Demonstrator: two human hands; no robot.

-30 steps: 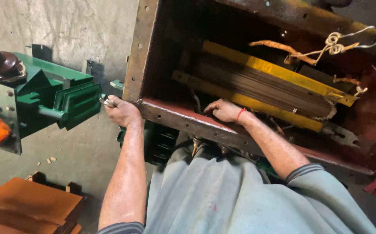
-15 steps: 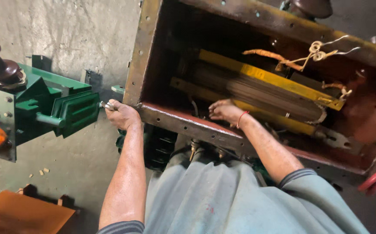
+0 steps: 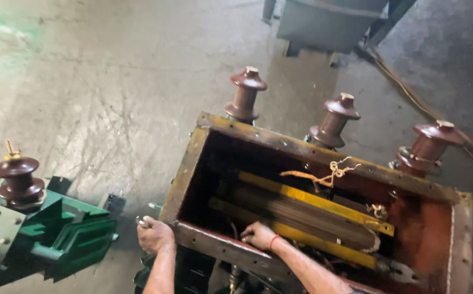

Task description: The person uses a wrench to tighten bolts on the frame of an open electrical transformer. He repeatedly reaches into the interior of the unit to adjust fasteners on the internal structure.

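Since the earlier frames the view has tipped up and away: the person's lap and shirt have dropped out of sight, and the far side of the metal box with its 3 brown insulators now shows, while both hands have kept their places at the near rim.

The left hand sits at the near left corner of the box, outside the rim. Its fingers are curled tight around a small silvery metal piece that pokes out toward the left; what kind of piece it is cannot be told.

The right hand reaches over the near rim into the box, a red band on its wrist. Its fingers are bent and rest against the near yellow bar beside the dark core; whether they grip anything cannot be told.

A 2nd yellow bar lies on the far side of the core. The insulators stand along the far rim. A green machine stands on the concrete floor at left.
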